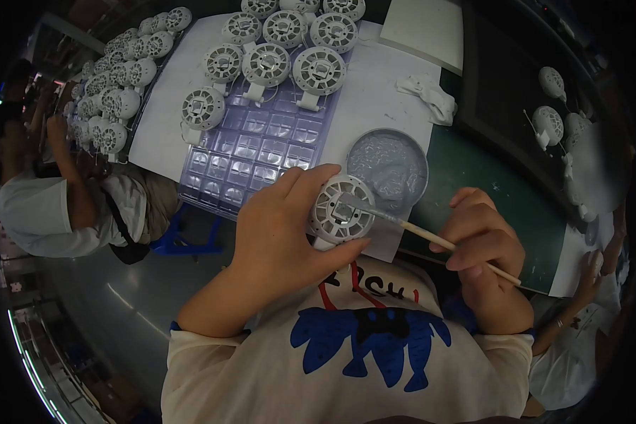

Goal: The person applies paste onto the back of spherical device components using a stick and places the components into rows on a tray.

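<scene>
My left hand (283, 230) is wrapped round the edge of a round white slotted housing (326, 220), with its face turned up. My right hand (482, 247) pinches a thin wooden stick (428, 234). The grey-coated end of the stick lies over the housing, close to the square part (343, 212) at its centre. Just beyond the housing is a round tub (425, 185) of grey paste. A clear purple-tinted tray (247, 152) lies beyond my left hand and bears several similar white housings (267, 65) at its far part.
More white housings (124, 103) crowd the left of the table. A crumpled white cloth (434, 101) lies beyond the tub. At the right, a dark tray (502, 106) holds several housings. One person (46, 212) is at the left, another (579, 339) at the right.
</scene>
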Tool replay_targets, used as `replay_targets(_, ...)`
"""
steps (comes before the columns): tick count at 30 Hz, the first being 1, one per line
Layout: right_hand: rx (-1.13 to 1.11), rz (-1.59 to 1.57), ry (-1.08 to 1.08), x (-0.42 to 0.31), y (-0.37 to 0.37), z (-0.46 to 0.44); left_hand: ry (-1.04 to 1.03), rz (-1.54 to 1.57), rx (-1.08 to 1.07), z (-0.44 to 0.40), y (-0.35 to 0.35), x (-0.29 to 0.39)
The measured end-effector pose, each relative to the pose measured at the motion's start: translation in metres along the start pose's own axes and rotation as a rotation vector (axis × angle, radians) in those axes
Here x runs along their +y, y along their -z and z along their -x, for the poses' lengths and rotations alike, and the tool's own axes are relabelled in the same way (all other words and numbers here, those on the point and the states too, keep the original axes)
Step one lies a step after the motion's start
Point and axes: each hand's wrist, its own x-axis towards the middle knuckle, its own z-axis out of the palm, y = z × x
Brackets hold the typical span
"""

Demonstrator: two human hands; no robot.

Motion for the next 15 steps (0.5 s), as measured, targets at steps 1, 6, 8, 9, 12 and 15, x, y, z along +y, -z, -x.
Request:
replay_targets(1, -0.063, 0.110, 0.044, -0.002, 0.004, -0.002, 0.000, -0.001, 0.001, 0.000, 0.000, 0.000)
replay_targets(6, -0.119, 0.414, 0.230, -0.015, 0.013, -0.007, 0.017, -0.007, 0.115, 0.000, 0.002, -0.010)
replay_targets(8, -0.093, 0.513, 0.251, -0.014, 0.021, -0.006, 0.030, -0.133, 0.192, -0.005, 0.010, -0.026)
replay_targets(9, -0.060, 0.599, 0.255, -0.013, 0.028, -0.003, 0.041, -0.244, 0.258, -0.010, 0.017, -0.033)
replay_targets(12, 0.003, 0.777, 0.230, -0.012, 0.045, 0.003, -0.024, -0.557, 0.390, -0.026, 0.032, -0.057)
replay_targets(15, 0.035, 0.983, 0.198, -0.004, 0.073, 0.010, -0.141, -0.708, 0.464, -0.041, 0.039, -0.082)
